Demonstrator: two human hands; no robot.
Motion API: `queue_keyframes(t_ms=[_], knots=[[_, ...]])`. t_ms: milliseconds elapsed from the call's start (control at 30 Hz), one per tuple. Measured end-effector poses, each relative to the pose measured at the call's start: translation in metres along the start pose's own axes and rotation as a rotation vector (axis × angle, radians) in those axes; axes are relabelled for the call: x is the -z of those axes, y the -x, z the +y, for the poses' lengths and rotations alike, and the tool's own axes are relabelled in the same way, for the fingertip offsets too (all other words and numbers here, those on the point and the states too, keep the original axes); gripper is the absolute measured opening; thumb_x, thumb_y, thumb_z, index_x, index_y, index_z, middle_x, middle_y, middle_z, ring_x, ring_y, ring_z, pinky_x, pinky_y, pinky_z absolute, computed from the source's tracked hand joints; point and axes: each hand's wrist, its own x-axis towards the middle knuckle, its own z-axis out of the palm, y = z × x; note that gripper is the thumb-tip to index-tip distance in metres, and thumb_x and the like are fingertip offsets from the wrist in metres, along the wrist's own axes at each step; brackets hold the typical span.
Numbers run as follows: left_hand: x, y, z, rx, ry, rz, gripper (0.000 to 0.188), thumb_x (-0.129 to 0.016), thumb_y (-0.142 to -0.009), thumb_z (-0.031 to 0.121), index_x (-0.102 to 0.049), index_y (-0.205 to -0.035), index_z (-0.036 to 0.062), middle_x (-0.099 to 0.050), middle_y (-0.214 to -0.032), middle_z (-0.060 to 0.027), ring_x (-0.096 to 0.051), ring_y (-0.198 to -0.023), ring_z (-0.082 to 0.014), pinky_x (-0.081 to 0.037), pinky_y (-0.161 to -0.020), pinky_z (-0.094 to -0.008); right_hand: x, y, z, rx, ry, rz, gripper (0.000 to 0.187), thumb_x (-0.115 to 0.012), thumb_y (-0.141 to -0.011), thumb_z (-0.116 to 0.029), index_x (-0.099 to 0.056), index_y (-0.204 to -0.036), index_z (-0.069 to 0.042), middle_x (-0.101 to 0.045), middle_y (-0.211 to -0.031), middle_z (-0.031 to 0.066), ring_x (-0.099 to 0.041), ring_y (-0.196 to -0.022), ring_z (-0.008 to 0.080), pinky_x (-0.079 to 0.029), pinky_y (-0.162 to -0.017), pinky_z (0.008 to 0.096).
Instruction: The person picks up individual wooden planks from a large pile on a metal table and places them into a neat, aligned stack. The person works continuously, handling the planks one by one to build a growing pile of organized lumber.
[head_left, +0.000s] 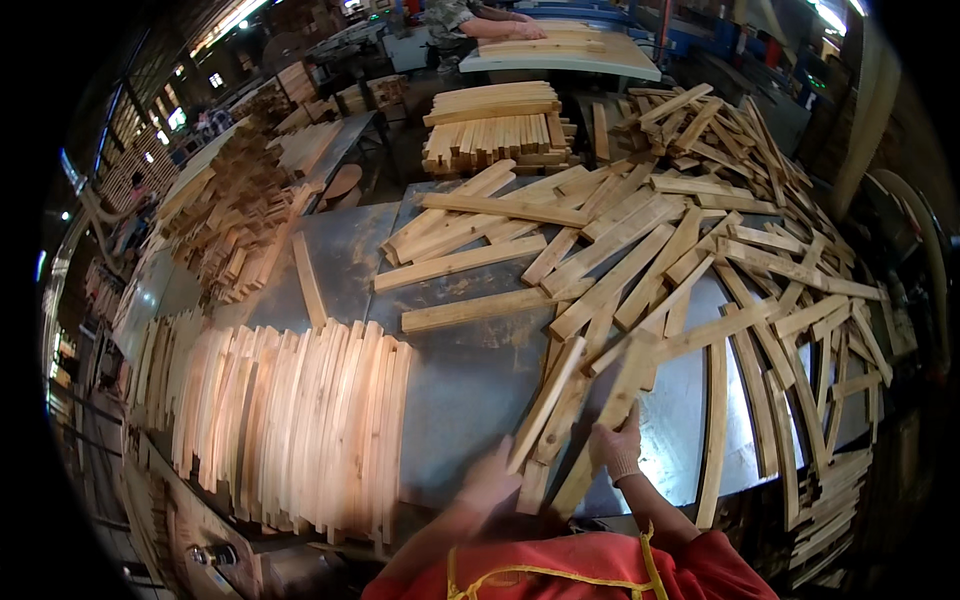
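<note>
My right hand (617, 447), which seems to wear a light knit glove, is closed around the edge of a wooden strip (607, 420). That strip slants away from me, its far end slightly blurred. Motion smears my left hand (488, 480); it is at the near end of another wooden strip (546, 405), and I cannot make out whether its fingers grip it. Between the hands, more strips (562, 420) lie side by side. Left of my left hand, a tight row of pale wooden strips (300, 430) lies on the metal table (460, 390).
Loose strips (720, 260) are heaped across the table's right and far side. One lone strip (308, 280) touches the row's far edge. Stacked wood (230, 210) stands far left, a bundle (495, 140) beyond the table. A co-worker's hands (525, 30) rest at a pale-topped bench (570, 62).
</note>
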Motion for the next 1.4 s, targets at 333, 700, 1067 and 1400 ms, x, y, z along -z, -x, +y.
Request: queue_keyframes(t_ms=[333, 700, 1067, 1400], knots=[[-0.008, 0.080, -0.136, 0.158, -0.478, 0.661, 0.081, -0.067, -0.087, 0.034, -0.045, -0.160, 0.0058, -0.044, -0.162, -0.0160, -0.035, -0.153, -0.0389, -0.024, -0.127, -0.0582, -0.086, -0.034, -0.004, -0.144, -0.262, -0.336, 0.042, -0.066, -0.092, -0.007, -0.066, -0.133, 0.004, -0.074, -0.111, 0.0106, -0.070, -0.094, 0.0208, -0.056, -0.083, 0.0344], [0.036, 0.076, -0.079, -0.108, -0.399, 0.479, 0.054, -0.065, -0.095, 0.039, -0.065, -0.137, 0.0053, -0.057, -0.150, -0.0156, -0.045, -0.145, -0.0424, -0.028, -0.124, -0.0588, -0.215, 0.024, 0.028, -0.112, -0.003, -0.372, 0.036, -0.071, -0.093, -0.013, -0.072, -0.126, 0.001, -0.077, -0.105, 0.0131, -0.072, -0.092, 0.0248, -0.056, -0.082, 0.0379], [0.031, 0.038, -0.138, 0.040, -0.688, 0.727, 0.075, -0.070, -0.089, 0.031, -0.048, -0.156, 0.0070, -0.045, -0.157, -0.0154, -0.035, -0.152, -0.0386, -0.027, -0.125, -0.0563, -0.050, -0.031, 0.004, -0.005, -0.307, -0.127, 0.038, -0.072, -0.094, -0.011, -0.069, -0.131, -0.003, -0.063, -0.085, -0.0030, -0.057, -0.071, 0.0079, -0.045, -0.062, 0.0253], [-0.021, -0.050, 0.098, -0.179, -0.543, 0.156, 0.089, -0.074, -0.090, 0.048, -0.041, -0.162, 0.0062, -0.056, -0.143, -0.0161, -0.065, -0.119, -0.0361, -0.051, -0.100, -0.0463, 0.009, -0.163, -0.017, -0.437, -0.635, 0.168, 0.015, -0.075, -0.096, -0.013, -0.060, -0.095, -0.010, -0.055, -0.074, 0.0016, -0.050, -0.052, 0.0161, -0.034, -0.044, 0.0321]])
